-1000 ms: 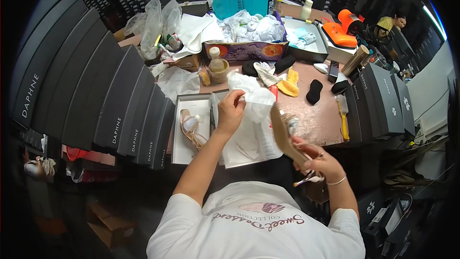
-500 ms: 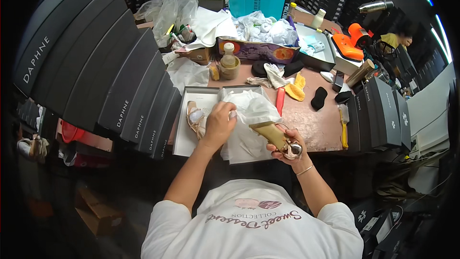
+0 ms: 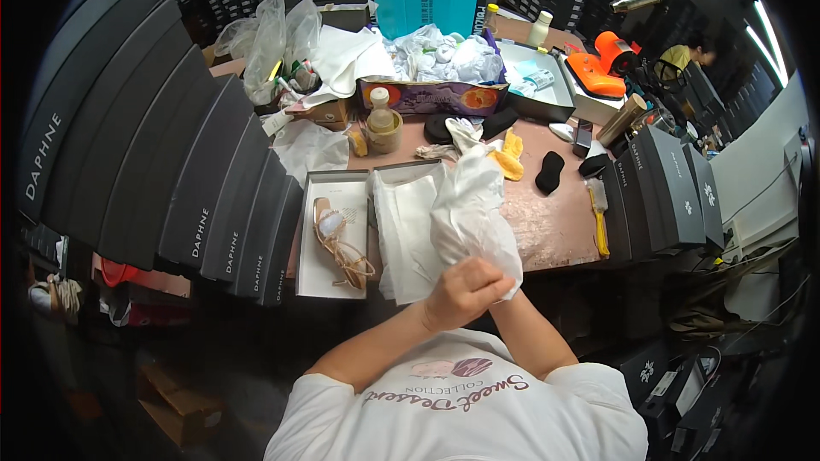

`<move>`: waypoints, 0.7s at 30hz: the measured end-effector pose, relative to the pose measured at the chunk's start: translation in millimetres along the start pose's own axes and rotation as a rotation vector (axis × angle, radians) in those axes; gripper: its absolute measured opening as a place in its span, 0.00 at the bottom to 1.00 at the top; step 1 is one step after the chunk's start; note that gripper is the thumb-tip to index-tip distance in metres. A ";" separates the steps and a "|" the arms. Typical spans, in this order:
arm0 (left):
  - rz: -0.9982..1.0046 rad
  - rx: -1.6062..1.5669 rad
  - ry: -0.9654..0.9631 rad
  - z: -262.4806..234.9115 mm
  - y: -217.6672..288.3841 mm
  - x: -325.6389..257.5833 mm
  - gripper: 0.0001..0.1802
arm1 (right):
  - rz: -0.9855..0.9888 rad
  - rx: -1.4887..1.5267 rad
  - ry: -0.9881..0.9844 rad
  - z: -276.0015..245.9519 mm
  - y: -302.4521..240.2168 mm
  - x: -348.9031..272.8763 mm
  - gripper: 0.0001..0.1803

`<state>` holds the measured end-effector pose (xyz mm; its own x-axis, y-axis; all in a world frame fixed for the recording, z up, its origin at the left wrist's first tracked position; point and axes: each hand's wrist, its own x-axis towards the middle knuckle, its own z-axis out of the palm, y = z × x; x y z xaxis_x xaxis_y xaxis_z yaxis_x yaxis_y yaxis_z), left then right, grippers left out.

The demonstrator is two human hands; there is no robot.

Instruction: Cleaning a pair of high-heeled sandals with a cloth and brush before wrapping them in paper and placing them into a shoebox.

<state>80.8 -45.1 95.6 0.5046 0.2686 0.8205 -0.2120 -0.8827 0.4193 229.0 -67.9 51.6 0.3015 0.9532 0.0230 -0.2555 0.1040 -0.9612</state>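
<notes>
My left hand (image 3: 465, 293) is closed on the lower edge of a thin sheet of white tissue paper (image 3: 474, 209), just past the table's near edge. The raised sheet covers my right hand; only its forearm (image 3: 534, 337) shows, so its fingers and anything in them are hidden. Left of the hands lies an open shoe box (image 3: 354, 192) with a strappy tan heeled sandal (image 3: 335, 239) in its white interior. Beside it, the box's other half (image 3: 401, 172) holds more white paper (image 3: 408, 230).
Dark shoe boxes (image 3: 184, 179) rise in a tall stack on the left; others (image 3: 662, 188) stand at right. Behind are a carton of crumpled plastic (image 3: 431, 98), a bottle in a cup (image 3: 382, 124), yellow cloth (image 3: 511, 156), a black pad (image 3: 550, 172) and a yellow-handled brush (image 3: 600, 218).
My left hand has moved right and toward me, drawing the tissue paper up over my right hand. The gold shoe that my right hand held is now out of sight.
</notes>
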 end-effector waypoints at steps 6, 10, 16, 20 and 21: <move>-0.204 -0.310 -0.132 44.2 33.3 -45.3 0.16 | -0.236 -0.533 0.032 -36.5 7.1 -16.2 0.25; -0.095 -0.356 -0.396 44.3 13.2 -12.0 0.21 | -0.232 -0.615 0.195 -63.7 16.7 -19.2 0.25; -1.157 -0.140 -0.069 2.4 -178.6 -46.9 0.38 | -0.243 -0.902 0.265 -130.2 45.2 14.0 0.24; -0.919 0.348 -0.200 -8.8 -237.7 -75.4 0.20 | -0.305 -1.220 0.101 -148.4 59.7 -14.7 0.23; -0.871 0.403 -0.251 -13.3 -233.3 -67.4 0.15 | -0.319 -1.295 0.031 -151.8 53.2 -34.4 0.23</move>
<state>85.0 147.9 -52.4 0.5211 0.8378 0.1631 0.5942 -0.4933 0.6353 344.4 -138.3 -42.1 0.2093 0.9293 0.3042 0.8755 -0.0395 -0.4816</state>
